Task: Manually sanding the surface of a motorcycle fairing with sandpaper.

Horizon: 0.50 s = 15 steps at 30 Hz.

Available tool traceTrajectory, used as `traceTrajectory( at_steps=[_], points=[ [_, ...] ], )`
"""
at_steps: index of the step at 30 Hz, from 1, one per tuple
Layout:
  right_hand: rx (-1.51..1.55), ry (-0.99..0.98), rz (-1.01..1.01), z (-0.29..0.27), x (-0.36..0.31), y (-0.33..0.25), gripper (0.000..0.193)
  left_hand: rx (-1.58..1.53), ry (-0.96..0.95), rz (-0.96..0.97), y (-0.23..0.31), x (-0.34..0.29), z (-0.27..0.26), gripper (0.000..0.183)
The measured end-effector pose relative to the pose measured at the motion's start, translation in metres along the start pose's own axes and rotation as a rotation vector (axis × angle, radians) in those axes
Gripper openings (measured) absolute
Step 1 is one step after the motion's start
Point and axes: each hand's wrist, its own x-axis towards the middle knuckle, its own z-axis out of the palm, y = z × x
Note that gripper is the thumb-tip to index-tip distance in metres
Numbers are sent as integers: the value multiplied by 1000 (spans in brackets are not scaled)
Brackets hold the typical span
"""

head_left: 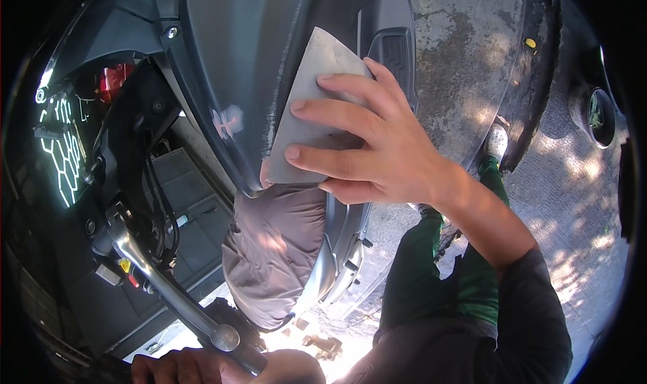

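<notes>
My right hand (377,131), its fingers spread, holds a stiff grey sheet (320,64) that looks like sandpaper. The sheet lies against the edge of a long dark grey plastic panel (236,54). Pale scuffs run along that edge, and a whitish patch (229,120) shows on the panel's face. At the lower left, my left hand (192,367) is curled around the end of a handlebar (178,300), with its fingertips partly cut off by the picture's edge. A wrinkled brown seat cover (273,249) lies below the panel.
A ribbed black footrest (391,54) is beyond the sheet. At left are a red light (114,81), hanging cables (155,195) and a dark tiled surface (185,172). Sunlit concrete (465,54) spreads at right, with a round dark pot (598,118) beside a kerb (539,94).
</notes>
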Motion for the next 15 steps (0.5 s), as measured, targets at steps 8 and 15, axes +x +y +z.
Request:
traceTrajectory(
  at_steps=[8,15],
  points=[
    [-82,5,-28,1,2,10,61,52,55,36,-7,1,4,43],
    [-47,7,19,-10,14,5,60,-1,29,14,1,-2,1,44]
  ],
)
